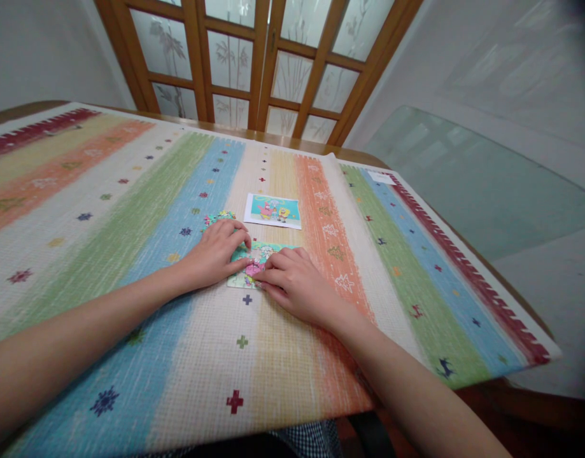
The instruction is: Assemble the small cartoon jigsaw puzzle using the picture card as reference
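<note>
A partly covered jigsaw puzzle (237,280) with a pink and turquoise picture lies flat on the tablecloth. My left hand (220,251) rests at its left side, fingers apart and thumb touching the puzzle. My right hand (292,280) covers the puzzle's right part, with thumb and forefinger pinched at a small puzzle piece (251,278) on its lower middle. Whether that piece is lifted or lies in place, I cannot tell. Just behind my left hand is a small heap of loose puzzle pieces (225,216), partly hidden by the fingers.
Beyond the puzzle lies a picture card (274,211) with cartoon figures. The striped tablecloth (216,356) covers the table. A white label (382,178) lies near the far right edge. Wooden doors with glass panes (230,60) stand behind the table.
</note>
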`<state>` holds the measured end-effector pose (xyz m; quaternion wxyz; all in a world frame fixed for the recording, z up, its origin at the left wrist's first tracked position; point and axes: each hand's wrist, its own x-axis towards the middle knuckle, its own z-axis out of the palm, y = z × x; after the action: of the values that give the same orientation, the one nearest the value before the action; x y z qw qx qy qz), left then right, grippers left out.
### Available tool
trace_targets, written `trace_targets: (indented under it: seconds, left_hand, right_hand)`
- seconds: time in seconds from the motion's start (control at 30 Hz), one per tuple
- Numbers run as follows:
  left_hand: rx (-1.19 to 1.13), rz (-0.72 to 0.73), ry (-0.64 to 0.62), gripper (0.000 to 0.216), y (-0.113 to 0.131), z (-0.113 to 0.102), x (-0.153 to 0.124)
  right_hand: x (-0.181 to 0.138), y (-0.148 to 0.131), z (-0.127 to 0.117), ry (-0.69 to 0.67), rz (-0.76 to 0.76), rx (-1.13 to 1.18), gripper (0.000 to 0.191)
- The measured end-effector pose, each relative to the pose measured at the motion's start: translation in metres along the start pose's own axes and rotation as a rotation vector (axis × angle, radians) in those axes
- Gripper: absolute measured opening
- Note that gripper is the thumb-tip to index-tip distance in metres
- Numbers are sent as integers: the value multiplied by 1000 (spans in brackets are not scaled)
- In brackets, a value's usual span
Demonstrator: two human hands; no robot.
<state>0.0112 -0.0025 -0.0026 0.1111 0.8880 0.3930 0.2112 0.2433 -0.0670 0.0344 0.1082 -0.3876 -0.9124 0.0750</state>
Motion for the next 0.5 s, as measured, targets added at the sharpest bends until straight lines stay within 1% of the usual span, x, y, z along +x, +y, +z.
trace_targets:
  seconds: [0.17,0.27,0.33,0.43,0.5]
  left_hand:
    - [32,13,-7,24,0,1,-1]
    - [49,28,-3,22,1,2,-2]
    - [52,29,3,22,2,3,-2]
    - [24,8,42,22,2,3,-2]
    - [-18,-13,101,20,3,-1,0]
  right_hand:
    - [1,2,4,21,16,-34,22]
    - [3,1,7,38,44,-87,27]
    - [6,-2,9,30,52,-136,27]
    - [9,-7,10,3,58,-206,22]
    - [10,-9,10,-6,45,-227,19]
